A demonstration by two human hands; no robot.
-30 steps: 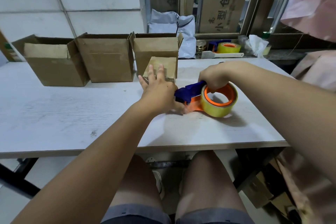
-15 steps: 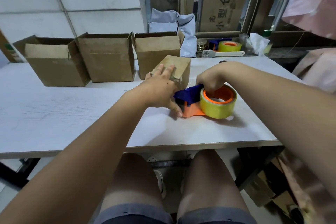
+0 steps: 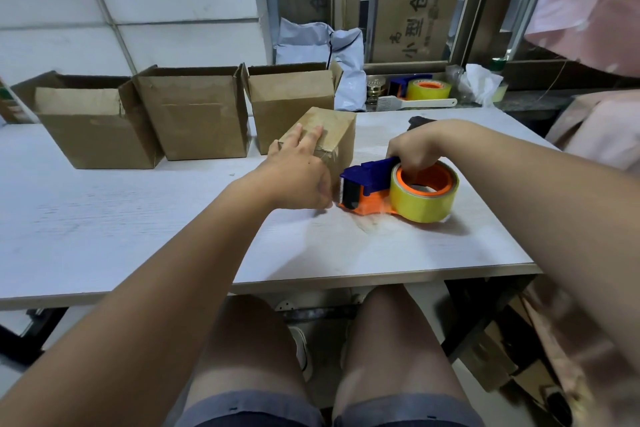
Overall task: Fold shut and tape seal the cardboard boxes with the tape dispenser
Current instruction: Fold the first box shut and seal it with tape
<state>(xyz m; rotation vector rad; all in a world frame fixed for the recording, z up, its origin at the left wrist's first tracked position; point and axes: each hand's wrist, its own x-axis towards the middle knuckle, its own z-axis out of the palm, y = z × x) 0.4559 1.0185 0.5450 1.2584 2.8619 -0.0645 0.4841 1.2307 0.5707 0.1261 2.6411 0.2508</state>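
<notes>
A small closed cardboard box [image 3: 337, 130] sits mid-table with tape on its near edge. My left hand [image 3: 298, 173] lies over its near top corner, fingers stretched across the top and thumb down at its near side by the table. My right hand [image 3: 414, 149] grips the blue handle of the tape dispenser [image 3: 398, 189], which rests on the table just right of the box. Its orange base and yellow tape roll face me, and its blade end points at the box and my left thumb.
Three open cardboard boxes [image 3: 93, 121] [image 3: 197, 113] [image 3: 291, 97] stand in a row at the back of the white table [image 3: 104, 218]. A second tape dispenser [image 3: 424, 88], a brush [image 3: 415, 103] and a grey bag [image 3: 318, 48] lie on the sill behind.
The small box has turned from showing a flat face to standing with a corner toward me. My left hand shifted up onto its top. The dispenser stays in my right hand, nearly still.
</notes>
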